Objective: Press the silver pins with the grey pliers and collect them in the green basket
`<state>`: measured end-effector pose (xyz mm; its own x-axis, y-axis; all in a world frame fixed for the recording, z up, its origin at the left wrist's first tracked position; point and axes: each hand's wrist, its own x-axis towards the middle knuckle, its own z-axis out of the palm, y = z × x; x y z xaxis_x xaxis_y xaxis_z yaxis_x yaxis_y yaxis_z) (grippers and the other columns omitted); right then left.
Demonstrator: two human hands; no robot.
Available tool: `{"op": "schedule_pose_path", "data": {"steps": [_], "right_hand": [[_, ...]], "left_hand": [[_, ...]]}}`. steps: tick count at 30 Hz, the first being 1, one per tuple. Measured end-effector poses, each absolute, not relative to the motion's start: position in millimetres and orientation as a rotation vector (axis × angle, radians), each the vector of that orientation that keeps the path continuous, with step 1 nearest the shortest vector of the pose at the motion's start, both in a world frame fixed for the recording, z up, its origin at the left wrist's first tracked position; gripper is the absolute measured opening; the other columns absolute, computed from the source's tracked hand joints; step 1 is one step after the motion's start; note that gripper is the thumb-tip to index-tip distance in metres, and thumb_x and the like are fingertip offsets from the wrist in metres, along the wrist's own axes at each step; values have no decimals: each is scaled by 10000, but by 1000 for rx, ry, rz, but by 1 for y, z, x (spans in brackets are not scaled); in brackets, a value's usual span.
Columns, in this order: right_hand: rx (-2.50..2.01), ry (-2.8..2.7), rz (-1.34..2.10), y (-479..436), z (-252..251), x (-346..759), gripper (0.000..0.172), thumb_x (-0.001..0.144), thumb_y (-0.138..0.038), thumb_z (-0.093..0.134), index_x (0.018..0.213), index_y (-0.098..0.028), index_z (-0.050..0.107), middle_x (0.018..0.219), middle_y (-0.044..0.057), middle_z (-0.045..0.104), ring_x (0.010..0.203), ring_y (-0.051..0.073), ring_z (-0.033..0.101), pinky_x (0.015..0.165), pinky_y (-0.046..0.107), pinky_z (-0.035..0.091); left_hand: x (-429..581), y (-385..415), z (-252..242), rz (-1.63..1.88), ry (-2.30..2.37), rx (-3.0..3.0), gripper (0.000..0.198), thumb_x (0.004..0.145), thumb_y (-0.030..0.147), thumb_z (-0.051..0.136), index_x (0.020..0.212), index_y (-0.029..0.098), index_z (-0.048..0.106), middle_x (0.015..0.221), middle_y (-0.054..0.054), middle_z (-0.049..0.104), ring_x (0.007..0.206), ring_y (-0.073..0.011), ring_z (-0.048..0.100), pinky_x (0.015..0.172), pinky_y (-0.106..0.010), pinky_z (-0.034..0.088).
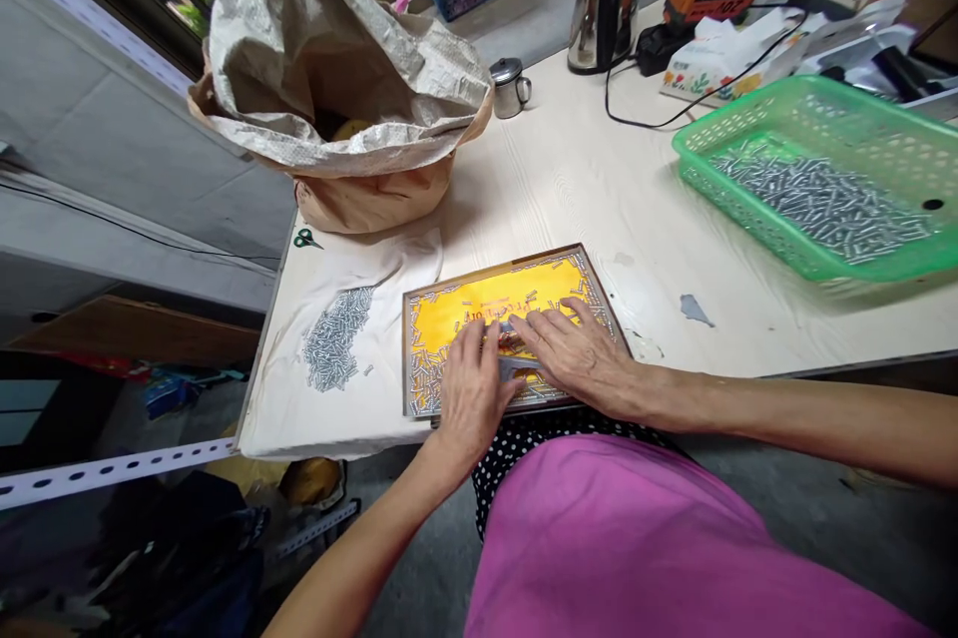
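A shallow tray (405,338) with a yellow printed bottom lies at the table's front edge, with many small metal pins (428,373) strewn in it, thickest at the near left. Over its middle is a grey flat piece (510,370), largely covered by my hands; its kind I cannot make out. My left hand (473,383) grips its left side, fingers pointing forward and thumb turned inward. From the right, my right hand (573,353) closes over its other side, with one finger stretched toward the tray's far right. Both hands are inside the rim.
Left of the tray, a heap of pins (336,338) rests on a white cloth (280,388), near green-handled scissors (305,239). Behind stands a large open woven sack (374,189). A green basket (748,229) of pins is at right; a kettle (603,9) and lidded steel cup (510,89) stand at the back.
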<state>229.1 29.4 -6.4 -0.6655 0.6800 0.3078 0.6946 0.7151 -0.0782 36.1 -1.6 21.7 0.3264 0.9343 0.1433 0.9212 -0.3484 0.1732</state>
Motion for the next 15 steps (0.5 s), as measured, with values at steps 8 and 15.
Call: {"op": "schedule_pose_path", "data": {"steps": [8, 15], "right_hand": [[-1156, -2573, -231, 43, -18, 224, 487, 904, -50, 308, 1373, -26, 438, 1153, 200, 647, 1059, 286, 570, 923, 445, 416], [-1042, -2741, -148, 65, -16, 238, 333, 936, -46, 297, 1059, -121, 598, 838, 97, 655, 777, 203, 575, 759, 356, 391]], "left_hand": [[54, 34, 18, 90, 1674, 2692, 525, 842, 229, 650, 1323, 119, 469, 1210, -163, 627, 1086, -302, 585, 986, -467, 466], [66, 47, 22, -102, 1691, 2627, 244, 923, 242, 544, 1131, 134, 609, 1050, -130, 705, 970, -263, 638, 856, -385, 523]]}}
